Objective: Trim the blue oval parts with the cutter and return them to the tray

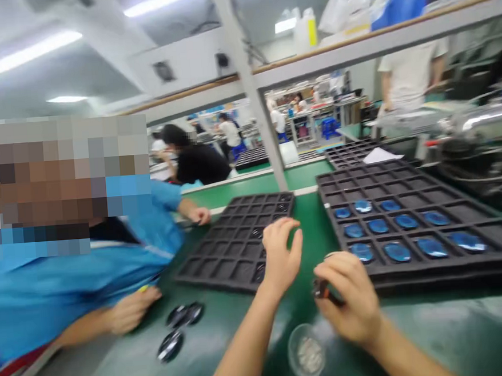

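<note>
In the head view, the right hand point(353, 304) pinches a dark piece point(320, 289) off the near left corner of the right tray point(458, 266), seemingly by its fingertips for finer control. The left hand point(279, 257), thumb and fingers parted with nothing visible between, hovers by the right edge of the left tray point(212, 253). Pockets likely keep the blue discs point(397, 251) apart. The desk point(416, 337) leaves a strip between both trays' edges as moving room.
</note>
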`<state>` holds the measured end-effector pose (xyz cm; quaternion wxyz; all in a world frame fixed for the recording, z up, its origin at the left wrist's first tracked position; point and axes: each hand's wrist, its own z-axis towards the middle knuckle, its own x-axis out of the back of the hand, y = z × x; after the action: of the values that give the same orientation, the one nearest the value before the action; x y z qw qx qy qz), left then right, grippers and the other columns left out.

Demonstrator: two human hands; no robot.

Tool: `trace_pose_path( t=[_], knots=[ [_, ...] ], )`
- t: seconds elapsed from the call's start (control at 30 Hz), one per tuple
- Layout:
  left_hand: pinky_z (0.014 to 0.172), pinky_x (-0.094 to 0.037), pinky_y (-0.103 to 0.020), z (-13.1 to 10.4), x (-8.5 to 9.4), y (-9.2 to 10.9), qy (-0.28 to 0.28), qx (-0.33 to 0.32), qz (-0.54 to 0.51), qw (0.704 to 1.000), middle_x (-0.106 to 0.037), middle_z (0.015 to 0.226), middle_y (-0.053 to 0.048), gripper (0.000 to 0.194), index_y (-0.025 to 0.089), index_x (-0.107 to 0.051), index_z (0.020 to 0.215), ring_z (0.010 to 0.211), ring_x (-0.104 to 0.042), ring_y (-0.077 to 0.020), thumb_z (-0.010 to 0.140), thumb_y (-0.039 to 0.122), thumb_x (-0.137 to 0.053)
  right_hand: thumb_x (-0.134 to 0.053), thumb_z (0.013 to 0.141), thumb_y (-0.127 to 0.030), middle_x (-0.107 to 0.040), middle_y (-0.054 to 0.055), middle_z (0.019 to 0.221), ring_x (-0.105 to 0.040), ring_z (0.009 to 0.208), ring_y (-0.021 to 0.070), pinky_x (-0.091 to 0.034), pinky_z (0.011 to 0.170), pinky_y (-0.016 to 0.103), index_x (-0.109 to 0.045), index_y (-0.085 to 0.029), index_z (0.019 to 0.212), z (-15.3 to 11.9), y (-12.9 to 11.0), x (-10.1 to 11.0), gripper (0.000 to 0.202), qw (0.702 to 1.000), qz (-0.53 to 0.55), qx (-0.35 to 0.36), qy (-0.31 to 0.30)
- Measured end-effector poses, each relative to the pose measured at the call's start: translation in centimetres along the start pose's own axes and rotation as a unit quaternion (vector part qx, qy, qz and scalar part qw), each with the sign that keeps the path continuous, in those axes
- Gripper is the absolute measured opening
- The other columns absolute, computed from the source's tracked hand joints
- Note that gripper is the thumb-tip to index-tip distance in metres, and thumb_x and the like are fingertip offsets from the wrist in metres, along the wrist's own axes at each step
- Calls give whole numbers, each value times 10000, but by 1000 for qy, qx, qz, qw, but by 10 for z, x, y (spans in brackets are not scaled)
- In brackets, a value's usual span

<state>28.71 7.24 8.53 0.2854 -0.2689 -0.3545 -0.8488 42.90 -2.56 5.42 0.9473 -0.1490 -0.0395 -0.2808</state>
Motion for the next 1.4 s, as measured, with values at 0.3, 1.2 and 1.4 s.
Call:
trace_pose_path(
  t=[0.3,1.2,1.4],
  knots=[
    [1035,-370,-622,-201,164,-161,91,336,207,914,-613,1259,-215,560,157,-565,1214,1201,-528,-439,789,521,-580,-614,940,-153,-630,112,1083,-604,1010,297,-505,866,466,-599,-195,1290,-18,5,-3,353,999,-17,25,-41],
    [397,-180,-170,-89,15,-21,-138,398,-650,633,-615,633,-16,453,168,-587,881,416,-441,-71,873,621,-562,-477,1071,-306,-639,119,1049,-603,937,246,-476,850,413,-603,-133,1238,-15,-1,-10,272,945,-160,-38,-282],
    [404,-157,-169,-94,18,-16,-136,407,-607,669,-608,605,-5,396,176,-579,847,396,-423,-60,866,571,-558,-483,1056,-269,-648,109,1021,-612,911,235,-444,835,396,-632,-137,1191,-18,-2,-14,240,932,-196,-14,-306]
  ],
)
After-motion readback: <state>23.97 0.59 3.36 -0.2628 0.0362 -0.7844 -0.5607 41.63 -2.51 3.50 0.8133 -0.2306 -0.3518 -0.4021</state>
